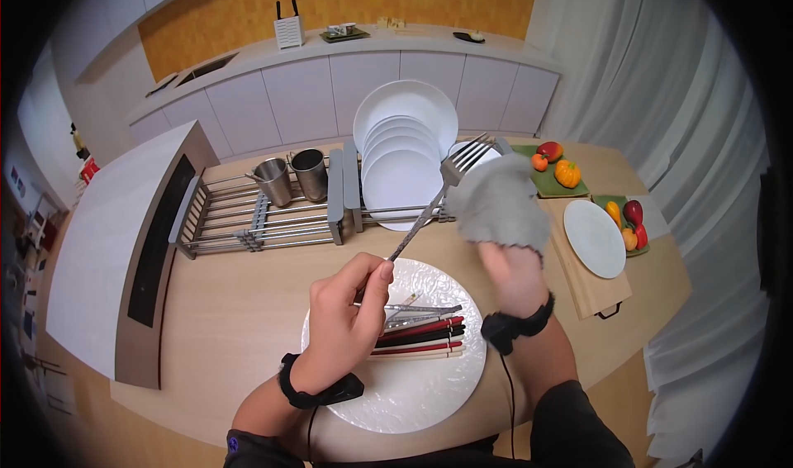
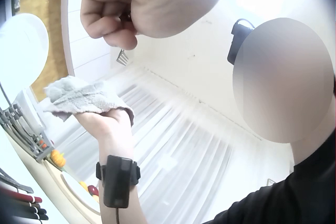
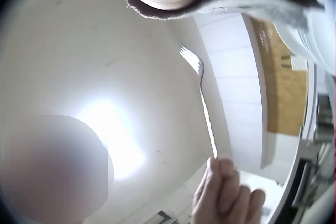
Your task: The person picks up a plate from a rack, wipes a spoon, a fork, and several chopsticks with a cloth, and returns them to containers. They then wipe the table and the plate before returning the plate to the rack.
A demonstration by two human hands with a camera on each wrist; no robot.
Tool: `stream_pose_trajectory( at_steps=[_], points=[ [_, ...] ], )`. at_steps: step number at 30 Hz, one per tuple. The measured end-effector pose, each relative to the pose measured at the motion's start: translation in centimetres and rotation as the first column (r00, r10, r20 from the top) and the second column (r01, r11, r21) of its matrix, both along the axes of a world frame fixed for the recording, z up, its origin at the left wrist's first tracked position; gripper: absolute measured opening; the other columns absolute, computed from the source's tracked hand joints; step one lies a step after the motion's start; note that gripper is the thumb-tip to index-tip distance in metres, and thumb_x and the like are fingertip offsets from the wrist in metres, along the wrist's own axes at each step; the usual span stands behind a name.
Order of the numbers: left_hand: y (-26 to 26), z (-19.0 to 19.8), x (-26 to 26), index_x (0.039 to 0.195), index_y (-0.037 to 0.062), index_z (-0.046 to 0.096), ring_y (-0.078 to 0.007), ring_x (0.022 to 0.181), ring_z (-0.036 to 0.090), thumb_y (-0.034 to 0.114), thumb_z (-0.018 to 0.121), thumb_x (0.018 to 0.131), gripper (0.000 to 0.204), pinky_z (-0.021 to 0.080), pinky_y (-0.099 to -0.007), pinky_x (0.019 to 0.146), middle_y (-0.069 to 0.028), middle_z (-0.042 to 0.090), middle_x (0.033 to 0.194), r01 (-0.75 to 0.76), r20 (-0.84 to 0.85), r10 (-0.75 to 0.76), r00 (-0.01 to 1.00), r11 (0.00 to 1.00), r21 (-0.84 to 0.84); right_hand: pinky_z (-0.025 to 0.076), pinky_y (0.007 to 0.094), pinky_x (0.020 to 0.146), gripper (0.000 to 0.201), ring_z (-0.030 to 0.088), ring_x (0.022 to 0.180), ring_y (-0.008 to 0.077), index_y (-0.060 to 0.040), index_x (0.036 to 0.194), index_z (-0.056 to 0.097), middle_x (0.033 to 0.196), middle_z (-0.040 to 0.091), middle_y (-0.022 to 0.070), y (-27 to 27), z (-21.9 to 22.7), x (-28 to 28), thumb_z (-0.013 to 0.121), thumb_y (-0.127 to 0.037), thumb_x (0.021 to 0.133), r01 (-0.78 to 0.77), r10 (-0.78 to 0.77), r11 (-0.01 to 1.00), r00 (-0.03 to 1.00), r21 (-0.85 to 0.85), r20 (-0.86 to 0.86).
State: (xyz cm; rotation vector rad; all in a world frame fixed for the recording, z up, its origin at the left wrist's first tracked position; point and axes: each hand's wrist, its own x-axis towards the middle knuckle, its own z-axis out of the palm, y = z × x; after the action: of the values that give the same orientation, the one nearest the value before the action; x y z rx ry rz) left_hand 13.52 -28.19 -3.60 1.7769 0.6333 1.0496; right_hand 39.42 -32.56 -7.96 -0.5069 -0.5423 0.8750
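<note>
My left hand [image 1: 347,315] pinches a fork [image 1: 425,208] by the end of its handle, tines pointing up and away; the right wrist view shows the same fork [image 3: 205,98] upright above the left hand [image 3: 226,195]. A grey cloth [image 1: 505,204] covers the fingers of my right hand [image 1: 516,278], just right of the tines and apart from them. In the left wrist view the cloth [image 2: 86,98] drapes over that hand [image 2: 107,124]. Below the left hand, a white plate [image 1: 425,394] bears red, black and cream chopsticks [image 1: 425,336] and some silver utensils [image 1: 438,310].
A metal rack [image 1: 289,228] with two steel cups [image 1: 309,175] stands at the back left. White plates [image 1: 401,179] stand upright behind the fork. To the right are a wooden board [image 1: 578,278] with a white plate [image 1: 595,238], and green trays [image 1: 562,189] with toy-like produce [image 1: 567,173].
</note>
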Motion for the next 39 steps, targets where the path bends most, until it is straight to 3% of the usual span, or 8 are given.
stream_pose_trajectory(
  at_steps=[7, 13, 19, 22, 24, 29, 33, 39],
  points=[
    [0.4, -0.7, 0.0, 0.09, -0.0029, 0.064, -0.0091, 0.048, 0.048, 0.008, 0.06, 0.103, 0.017, 0.036, -0.0267, 0.046, -0.0055, 0.054, 0.058, -0.002, -0.056, 0.005, 0.998, 0.998, 0.06, 0.042, 0.0447, 0.113, 0.043, 0.055, 0.13, 0.0261, -0.0081, 0.142, 0.048, 0.14, 0.057, 0.0095, -3.9, -0.2, -3.2, 0.054, -0.026, 0.103, 0.196, -0.021, 0.975, 0.539, -0.101, 0.842],
    [0.4, -1.1, 0.2, 0.088, -0.0017, 0.063, -0.0074, 0.045, 0.051, 0.009, 0.059, 0.103, 0.019, 0.036, -0.0243, 0.044, -0.0017, 0.055, 0.056, 0.054, -0.057, -0.044, 0.997, 0.977, 0.205, 0.04, 0.0455, 0.116, 0.046, 0.053, 0.132, 0.0257, -0.0088, 0.146, 0.045, 0.143, 0.055, 0.009, -3.7, 0.4, -3.0, 0.051, -0.029, 0.106, 0.4, -0.093, 0.916, 0.242, -0.012, 0.966],
    [0.2, -1.0, 0.1, 0.088, -0.0024, 0.063, -0.0052, 0.046, 0.05, 0.009, 0.059, 0.104, 0.019, 0.037, -0.0229, 0.045, 0.0006, 0.054, 0.057, 0.083, -0.078, -0.063, 0.995, 0.955, 0.286, 0.039, 0.046, 0.118, 0.047, 0.052, 0.134, 0.0254, -0.0096, 0.149, 0.043, 0.145, 0.054, 0.0085, -1.3, -0.3, -1.9, 0.049, -0.032, 0.108, 0.293, -0.11, 0.953, 0.572, -0.078, 0.813],
    [0.0, -0.9, 0.3, 0.089, -0.0027, 0.063, -0.0057, 0.046, 0.05, 0.008, 0.059, 0.103, 0.018, 0.037, -0.0232, 0.046, 0.0001, 0.054, 0.058, 0.088, -0.073, -0.07, 0.995, 0.952, 0.293, 0.039, 0.0451, 0.119, 0.046, 0.052, 0.134, 0.0251, -0.0108, 0.148, 0.042, 0.145, 0.053, 0.0078, 0.5, -2.1, -0.4, 0.049, -0.032, 0.108, -0.152, 0.128, 0.976, 0.98, 0.159, 0.149],
    [-0.1, -1.0, 0.4, 0.089, -0.0026, 0.063, -0.0057, 0.046, 0.05, 0.008, 0.059, 0.103, 0.018, 0.037, -0.0234, 0.046, 0.0001, 0.054, 0.058, 0.097, -0.074, -0.079, 0.994, 0.957, 0.274, 0.038, 0.0442, 0.119, 0.046, 0.051, 0.135, 0.0247, -0.0119, 0.149, 0.041, 0.145, 0.052, 0.0071, 0.7, -1.9, -1.0, 0.048, -0.033, 0.108, -0.08, 0.087, 0.986, 0.996, 0.144, -0.037],
    [0.0, -1.1, 0.4, 0.087, -0.0016, 0.062, -0.0051, 0.044, 0.049, 0.01, 0.058, 0.105, 0.022, 0.035, -0.0233, 0.043, 0.0011, 0.054, 0.057, 0.102, -0.073, -0.087, 0.993, 0.968, 0.228, 0.039, 0.0424, 0.119, 0.048, 0.05, 0.137, 0.0231, -0.0135, 0.151, 0.037, 0.148, 0.05, 0.006, 0.0, -2.7, -0.8, 0.048, -0.033, 0.108, 0.448, -0.278, 0.894, 0.604, -0.03, 0.747],
    [0.1, -0.6, 0.1, 0.087, -0.0014, 0.063, -0.0068, 0.045, 0.049, 0.01, 0.059, 0.104, 0.021, 0.035, -0.0244, 0.044, -0.0011, 0.054, 0.058, 0.093, -0.072, -0.083, 0.994, 0.984, 0.151, 0.041, 0.0427, 0.117, 0.048, 0.051, 0.136, 0.0238, -0.0133, 0.151, 0.039, 0.148, 0.051, 0.0064, 0.4, -2.6, 1.9, 0.047, -0.033, 0.109, -0.097, 0.064, 0.961, 0.989, 0.26, 0.133],
    [0.3, -0.5, -0.4, 0.088, -0.0005, 0.06, -0.0043, 0.042, 0.048, 0.016, 0.055, 0.108, 0.027, 0.033, -0.0217, 0.04, 0.0026, 0.052, 0.055, 0.078, -0.004, -0.078, 0.997, 0.993, 0.092, 0.047, 0.0444, 0.111, 0.038, 0.059, 0.124, 0.0255, -0.0077, 0.136, 0.055, 0.134, 0.062, 0.0086, -0.4, 3.7, 2.4, 0.053, -0.03, 0.106, 0.252, -0.247, 0.968, 0.943, -0.007, -0.224]
  ],
)
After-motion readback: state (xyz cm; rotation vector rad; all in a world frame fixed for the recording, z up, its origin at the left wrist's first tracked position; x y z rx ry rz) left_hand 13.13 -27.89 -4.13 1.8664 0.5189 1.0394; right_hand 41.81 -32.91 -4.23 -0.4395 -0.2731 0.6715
